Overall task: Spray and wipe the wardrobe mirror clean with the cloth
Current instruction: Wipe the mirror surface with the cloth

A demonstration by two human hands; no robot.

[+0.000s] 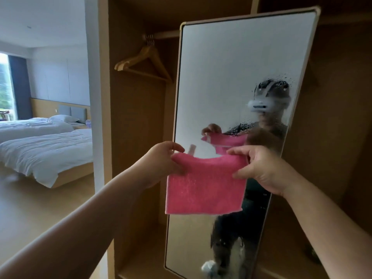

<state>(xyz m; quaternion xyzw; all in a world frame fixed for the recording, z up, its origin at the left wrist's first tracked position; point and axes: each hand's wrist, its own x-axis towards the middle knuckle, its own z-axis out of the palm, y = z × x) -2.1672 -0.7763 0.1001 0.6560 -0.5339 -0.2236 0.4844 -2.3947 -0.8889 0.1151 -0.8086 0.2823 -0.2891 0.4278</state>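
Basically, both hands held the cloth (203,186) up in front of the mirror (241,73): left hand (161,160) pinched its 10 o'clock corner, right hand (259,168) pinched the 2 o'clock corner, and the rest hung flat and free below. Looked like it was being spread or folded into a wiping pad, not yet pressed on the glass; whether it touched the glass, I couldn't tell. Spray droplets sat on the mirror at about 3 o'clock and streaks ran toward 6, so spraying seemed done and wiping not started. The mirror stood tilted on a swung-out panel inside the wooden wardrobe (136,137), with a hanger (145,63) on the rail at its 10 o'clock. No spray bottle clearly visible. Beds (46,143) sat at 9 o'clock in the room beyond.
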